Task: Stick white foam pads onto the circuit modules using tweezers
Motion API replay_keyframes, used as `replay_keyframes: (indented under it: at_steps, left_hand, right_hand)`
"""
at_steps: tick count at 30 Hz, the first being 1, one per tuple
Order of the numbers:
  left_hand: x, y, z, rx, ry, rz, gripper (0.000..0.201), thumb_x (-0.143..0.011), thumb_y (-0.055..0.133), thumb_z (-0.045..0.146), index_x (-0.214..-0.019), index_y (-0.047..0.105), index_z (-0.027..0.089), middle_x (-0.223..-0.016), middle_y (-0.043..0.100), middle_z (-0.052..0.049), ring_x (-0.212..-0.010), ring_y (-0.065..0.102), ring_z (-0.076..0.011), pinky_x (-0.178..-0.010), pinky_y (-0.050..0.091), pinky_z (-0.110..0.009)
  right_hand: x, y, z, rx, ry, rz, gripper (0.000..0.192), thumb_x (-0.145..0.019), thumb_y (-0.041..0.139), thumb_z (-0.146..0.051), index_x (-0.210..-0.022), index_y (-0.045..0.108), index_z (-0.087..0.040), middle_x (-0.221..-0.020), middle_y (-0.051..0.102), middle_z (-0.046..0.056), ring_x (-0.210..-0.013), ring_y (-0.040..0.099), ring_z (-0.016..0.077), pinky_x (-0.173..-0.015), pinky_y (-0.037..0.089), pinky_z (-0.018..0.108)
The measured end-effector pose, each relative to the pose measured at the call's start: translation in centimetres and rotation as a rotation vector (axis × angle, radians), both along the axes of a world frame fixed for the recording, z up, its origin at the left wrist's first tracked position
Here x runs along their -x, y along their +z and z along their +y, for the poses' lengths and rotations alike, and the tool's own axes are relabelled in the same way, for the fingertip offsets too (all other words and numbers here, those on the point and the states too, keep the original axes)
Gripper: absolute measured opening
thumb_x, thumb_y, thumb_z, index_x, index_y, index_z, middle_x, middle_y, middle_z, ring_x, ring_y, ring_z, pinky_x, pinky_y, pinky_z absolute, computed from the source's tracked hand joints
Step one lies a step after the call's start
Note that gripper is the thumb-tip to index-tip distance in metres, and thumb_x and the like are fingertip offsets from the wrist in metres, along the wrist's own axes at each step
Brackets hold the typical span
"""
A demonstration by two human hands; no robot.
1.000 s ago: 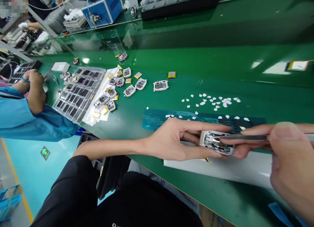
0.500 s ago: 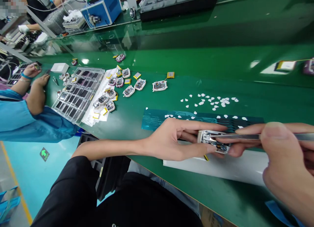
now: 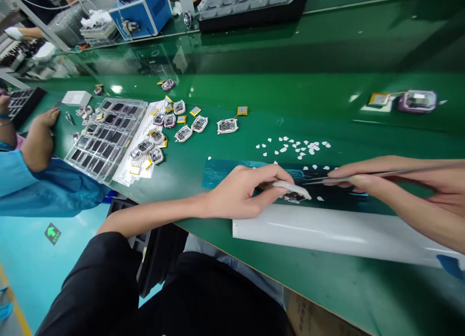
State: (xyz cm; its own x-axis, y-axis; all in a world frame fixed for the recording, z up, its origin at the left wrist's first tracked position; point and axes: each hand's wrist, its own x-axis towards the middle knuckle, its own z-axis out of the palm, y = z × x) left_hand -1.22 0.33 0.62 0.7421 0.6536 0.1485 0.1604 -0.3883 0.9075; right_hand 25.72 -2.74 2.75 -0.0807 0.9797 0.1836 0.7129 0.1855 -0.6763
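Observation:
Between the thumb and fingers of my left hand point(image 3: 243, 193) is a small white device housing point(image 3: 295, 192) with its circuit board exposed, tilted on edge. My right hand point(image 3: 403, 183) pinches metal tweezers point(image 3: 374, 175), whose tips reach left to just beside the housing, over a dark blue-green sheet point(image 3: 221, 173). Whether the tips hold anything is too small to tell. Small white round tabbed pieces point(image 3: 310, 147) lie scattered beyond the sheet, and several more rest on it. Nearer my body lies a long white strip point(image 3: 308, 229).
Several open housings with yellow batteries point(image 3: 199, 124) lie to the left beside a clear compartment tray point(image 3: 105, 137). A purple housing point(image 3: 417, 101) sits at the far right. A co-worker's blue sleeve point(image 3: 47, 185) is at the left; a blue box point(image 3: 141, 13) stands behind.
The tweezers have moved out of the housing to its right side, over the sheet. My left hand has tipped the housing and shifted it left. My right hand has opened distance from it.

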Motion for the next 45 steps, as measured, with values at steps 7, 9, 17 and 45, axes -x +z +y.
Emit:
replay_keyframes:
  at_steps: [7, 9, 17, 45]
  left_hand:
    - [-0.2, -1.5, 0.6, -0.337, -0.183, 0.199, 0.028, -0.108, 0.045, 0.022, -0.124, 0.068, 0.018, -0.127, 0.078, -0.006, -0.118, 0.066, -0.0192, -0.101, 0.046, -0.036]
    - [-0.2, -1.9, 0.7, -0.530, -0.227, 0.269, 0.030, -0.109, 0.044, 0.022, -0.124, 0.068, 0.018, -0.134, 0.076, -0.004, -0.127, 0.063, -0.0223, -0.105, 0.043, -0.039]
    - [-0.3, -2.3, 0.7, -0.919, -0.267, 0.401, 0.036, -0.110, 0.038, 0.022, -0.121, 0.071, 0.016, -0.148, 0.068, -0.005, -0.134, 0.060, -0.0247, -0.104, 0.048, -0.040]
    - [-0.1, -1.9, 1.1, -0.697, -0.263, 0.336, 0.035, -0.110, 0.037, 0.025, -0.118, 0.070, 0.016, -0.139, 0.073, -0.007, -0.136, 0.060, -0.0258, -0.113, 0.048, -0.043]
  right_hand:
    - [-0.5, -0.1, 0.7, 0.095, 0.215, -0.067, 0.054, -0.088, 0.054, -0.081, -0.086, 0.084, -0.036, -0.097, 0.082, 0.000, -0.080, 0.077, 0.0247, -0.074, 0.060, 0.039]
    - [-0.6, 0.0, 0.5, 0.102, 0.214, -0.070, 0.051, -0.088, 0.056, -0.079, -0.086, 0.084, -0.037, -0.098, 0.081, 0.000, -0.083, 0.078, 0.0262, -0.074, 0.060, 0.040]
    - [-0.3, -0.7, 0.3, -0.019, 0.212, -0.089, 0.041, -0.090, 0.060, -0.073, -0.088, 0.084, -0.040, -0.097, 0.081, -0.004, -0.078, 0.078, 0.0240, -0.064, 0.058, 0.036]
    - [-0.2, -0.9, -1.0, -0.412, 0.423, -0.219, 0.033, -0.103, 0.058, -0.023, -0.131, 0.069, -0.037, -0.110, 0.080, -0.007, -0.092, 0.077, 0.0149, -0.074, 0.064, 0.030]
